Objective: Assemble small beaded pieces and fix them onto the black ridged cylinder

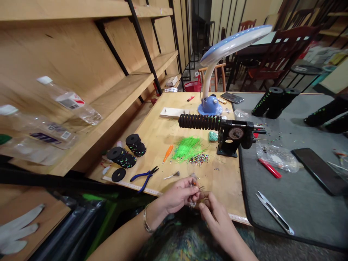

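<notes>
My left hand [179, 194] and my right hand [214, 214] meet at the near edge of the wooden table [163, 134]. Both pinch a small piece with thin wires and tiny beads [196, 188] between the fingertips; its details are too small to make out. A bangle sits on my left wrist. Just beyond the hands lie a pile of coloured beads [199, 158] and a bundle of green strands [187, 148]. A black winding tool with a ribbed roller [217, 127] stands further back.
Blue pliers [144, 176], an orange tool [168, 153] and stacks of black discs [127, 152] lie left. A grey mat [293, 188] holds snips [274, 212], a red tool [269, 168], a plastic bag and a phone [318, 168]. A blue lamp [214, 72] stands behind. Shelves with bottles rise left.
</notes>
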Action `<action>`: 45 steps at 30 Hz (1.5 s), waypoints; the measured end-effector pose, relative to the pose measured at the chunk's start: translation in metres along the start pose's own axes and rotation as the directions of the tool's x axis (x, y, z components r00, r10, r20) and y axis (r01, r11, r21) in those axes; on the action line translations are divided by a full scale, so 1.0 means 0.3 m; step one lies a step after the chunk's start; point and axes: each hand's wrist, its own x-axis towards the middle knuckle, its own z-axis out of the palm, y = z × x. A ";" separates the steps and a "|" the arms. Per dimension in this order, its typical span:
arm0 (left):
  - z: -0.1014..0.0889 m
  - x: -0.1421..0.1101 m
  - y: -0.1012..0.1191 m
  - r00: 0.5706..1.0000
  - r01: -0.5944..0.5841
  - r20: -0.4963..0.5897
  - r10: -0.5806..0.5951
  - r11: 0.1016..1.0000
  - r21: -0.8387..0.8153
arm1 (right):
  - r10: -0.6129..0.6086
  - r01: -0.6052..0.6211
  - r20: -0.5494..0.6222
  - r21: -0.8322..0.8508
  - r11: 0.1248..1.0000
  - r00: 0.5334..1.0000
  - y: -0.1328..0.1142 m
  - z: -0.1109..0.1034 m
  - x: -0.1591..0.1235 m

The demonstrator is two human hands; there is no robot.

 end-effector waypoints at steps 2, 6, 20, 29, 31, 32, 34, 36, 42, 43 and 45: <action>-0.002 -0.001 0.000 1.000 0.002 -0.011 -0.002 1.000 -0.005 | 0.009 -0.008 -0.026 0.019 1.000 1.000 0.018 0.005 0.001; 0.001 -0.006 -0.001 0.999 -0.030 -0.016 0.030 0.999 0.028 | 0.019 -0.020 -0.062 -0.015 1.000 0.998 0.057 0.019 0.003; 0.000 -0.034 -0.090 0.929 -0.211 -0.183 0.321 0.868 0.450 | 0.188 -0.112 -0.256 0.284 0.952 0.948 0.047 0.016 -0.011; -0.004 -0.036 -0.151 0.884 -0.275 -0.186 0.428 0.800 0.533 | 0.159 -0.111 -0.175 0.254 0.961 0.972 0.040 0.053 -0.002; -0.004 -0.035 -0.155 0.893 -0.269 -0.188 0.408 0.820 0.505 | 0.153 -0.108 -0.171 0.245 0.963 0.973 0.051 0.056 -0.001; -0.003 -0.035 -0.155 0.897 -0.267 -0.188 0.399 0.830 0.490 | 0.151 -0.108 -0.170 0.240 0.965 0.974 0.055 0.057 -0.001; 0.001 -0.034 -0.152 0.902 -0.263 -0.190 0.387 0.844 0.468 | 0.148 -0.111 -0.155 0.228 0.967 0.977 0.061 0.058 -0.001; 0.005 -0.033 -0.145 0.904 -0.258 -0.194 0.380 0.850 0.460 | 0.149 -0.116 -0.143 0.219 0.969 0.978 0.067 0.059 -0.001; 0.014 -0.038 -0.127 0.910 -0.242 -0.200 0.363 0.858 0.453 | 0.158 -0.127 -0.123 0.224 0.966 0.980 0.073 0.061 0.002; 0.014 -0.039 -0.126 0.911 -0.241 -0.196 0.362 0.856 0.457 | 0.155 -0.125 -0.123 0.220 0.968 0.980 0.072 0.060 0.003; 0.012 -0.040 -0.127 0.914 -0.239 -0.190 0.359 0.852 0.465 | 0.147 -0.120 -0.122 0.206 0.971 0.982 0.069 0.057 0.004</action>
